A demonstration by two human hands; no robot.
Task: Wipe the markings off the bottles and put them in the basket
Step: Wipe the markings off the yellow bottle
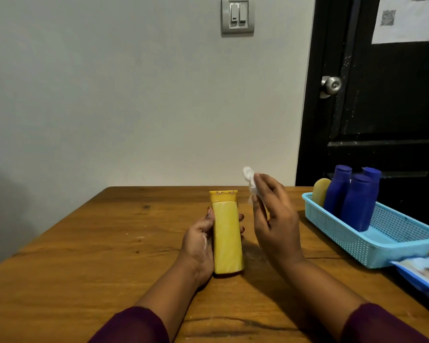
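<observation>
I look down at a brown wooden table [109, 243]. The left hand [200, 241] holds a tall yellow bottle [227, 233] near the middle of the table. The thumb lies on the left side of the bottle and the fingertips curl round its right side, so the hand grips it. The cap end of the bottle points away from me. I see a few small dark marks along the far edge of the cap. I cannot tell if the near end of the bottle rests on the table or is just above it.

The right hand [275, 219] is up just to the right of the bottle and does not touch it. It pinches a small white wipe [249, 179] between the thumb and the fingertips. The wipe sticks up past the fingertips.

On the right side of the table sits a light blue basket [372, 246]. Three dark blue bottles [357, 204] stand in its far end, close together and leaning a bit. A small yellow bottle [321, 191] stands in the far corner, just beside them. The near end of the basket holds no bottles.

A blue and white packet [421, 273] lies at the near end of the basket, at the right edge of the view.

Behind the table is a pale wall with a light switch [237, 16]. A black door [382, 107] with a silver knob [331, 85] is on the right, and a white paper [406, 21] is stuck on it.
</observation>
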